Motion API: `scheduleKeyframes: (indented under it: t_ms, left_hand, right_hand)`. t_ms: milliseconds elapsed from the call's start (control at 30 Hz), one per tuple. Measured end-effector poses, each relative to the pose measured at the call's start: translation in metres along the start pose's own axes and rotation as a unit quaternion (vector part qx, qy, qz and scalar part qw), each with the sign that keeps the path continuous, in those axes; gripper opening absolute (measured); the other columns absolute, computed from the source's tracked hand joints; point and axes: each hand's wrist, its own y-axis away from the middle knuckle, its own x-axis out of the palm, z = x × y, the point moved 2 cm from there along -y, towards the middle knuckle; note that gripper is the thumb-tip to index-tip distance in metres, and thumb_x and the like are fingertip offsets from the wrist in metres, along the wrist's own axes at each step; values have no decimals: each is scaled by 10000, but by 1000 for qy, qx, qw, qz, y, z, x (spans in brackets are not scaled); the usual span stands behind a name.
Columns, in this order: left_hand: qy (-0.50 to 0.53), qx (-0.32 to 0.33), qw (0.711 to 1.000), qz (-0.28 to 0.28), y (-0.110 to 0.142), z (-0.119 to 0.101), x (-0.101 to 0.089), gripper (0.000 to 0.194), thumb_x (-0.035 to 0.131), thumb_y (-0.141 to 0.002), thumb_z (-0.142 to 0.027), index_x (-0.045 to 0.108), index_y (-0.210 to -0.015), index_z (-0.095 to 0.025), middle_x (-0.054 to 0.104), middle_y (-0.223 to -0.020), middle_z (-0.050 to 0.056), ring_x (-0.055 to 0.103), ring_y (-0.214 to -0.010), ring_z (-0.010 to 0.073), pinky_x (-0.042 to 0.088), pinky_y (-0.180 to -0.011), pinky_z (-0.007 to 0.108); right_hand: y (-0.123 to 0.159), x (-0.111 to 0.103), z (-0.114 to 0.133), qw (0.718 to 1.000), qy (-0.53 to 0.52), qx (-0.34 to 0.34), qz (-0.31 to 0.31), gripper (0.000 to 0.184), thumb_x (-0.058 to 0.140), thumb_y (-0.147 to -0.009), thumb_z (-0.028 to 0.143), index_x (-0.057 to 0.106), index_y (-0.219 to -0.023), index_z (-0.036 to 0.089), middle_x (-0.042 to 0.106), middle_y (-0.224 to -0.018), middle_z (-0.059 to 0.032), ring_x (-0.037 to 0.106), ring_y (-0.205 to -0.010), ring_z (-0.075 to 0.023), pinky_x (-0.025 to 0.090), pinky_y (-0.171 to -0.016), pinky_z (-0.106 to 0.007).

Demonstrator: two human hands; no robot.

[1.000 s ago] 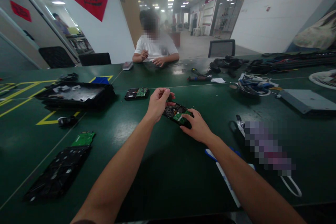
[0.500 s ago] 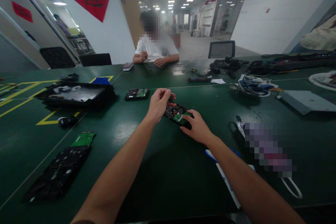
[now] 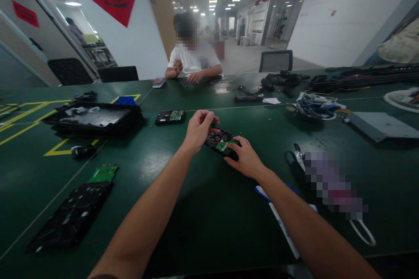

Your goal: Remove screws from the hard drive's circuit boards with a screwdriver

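A black hard drive with a green circuit board lies on the green table in front of me. My right hand grips its near right end, the thumb side on the board and the fingers over the far edge. Over the drive's left end is my left hand, thumb and forefinger pinched together, other fingers curled low by the drive. Whatever sits in that pinch is hidden from view. A similar hard drive lies further back to the left.
At left are black casings beside a green circuit board, and a black tray. A blue-and-white tool lies under my right forearm. To the right are a bowl of cables and a grey metal box. A person sits opposite.
My hands and the hard drive look almost unchanged. Across the table, the seated person's hands have shifted slightly, and the whole view has moved a touch.
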Motion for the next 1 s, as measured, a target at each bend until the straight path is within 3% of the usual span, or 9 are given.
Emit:
scheduleKeyframes:
  t_ms: [267, 1000]
  left_hand:
    - [-22, 11, 998, 54, 2, -6, 2, 283, 666, -885, -428, 567, -962, -174, 696, -953, 79, 681, -859, 181, 617, -630, 310]
    - [-21, -20, 999, 31, 0, -10, 7, 253, 682, -855, -408, 610, -904, -170, 726, -956, 94, 700, -820, 194, 590, -586, 296]
  right_hand:
    - [0, 1, -1, 1000, 4, -6, 2, 485, 697, -861, 461, 618, -1292, 252, 432, -1448, -131, 367, -1393, -355, 381, -1109, -590]
    - [-1, 0, 0, 1000, -9, 3, 6, 491, 714, -844, 442, 631, -1281, 234, 436, -1445, -141, 368, -1389, -361, 377, -1120, -580]
